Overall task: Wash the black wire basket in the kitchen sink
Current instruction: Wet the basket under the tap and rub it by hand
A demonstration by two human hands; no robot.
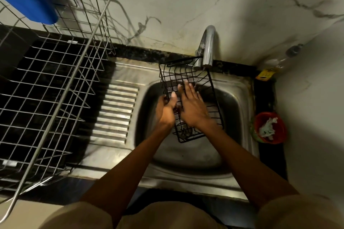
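1. Directly under the tap [208, 46], a black wire basket [188, 106] tilts over the sink [240, 98].
2. Left hand [165, 109] grips the basket's left edge.
3. Right hand [191, 106] lies flat inside it, fingers straight.

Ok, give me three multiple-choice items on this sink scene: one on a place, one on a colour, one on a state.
1. Where is the black wire basket?
A. over the sink bowl, under the tap
B. inside the steel dish rack
C. on the floor

2. What colour is the small bowl right of the sink?
A. white
B. red
C. blue

3. How does the right hand lie?
A. clenched in a fist
B. gripping the tap
C. fingers straight, laid flat on the basket's wires

Answers: 1 A, the basket is held above the bowl with its far end below the spout. 2 B, its rim shows red. 3 C, the fingers are spread across the mesh while the left hand holds the basket's edge.
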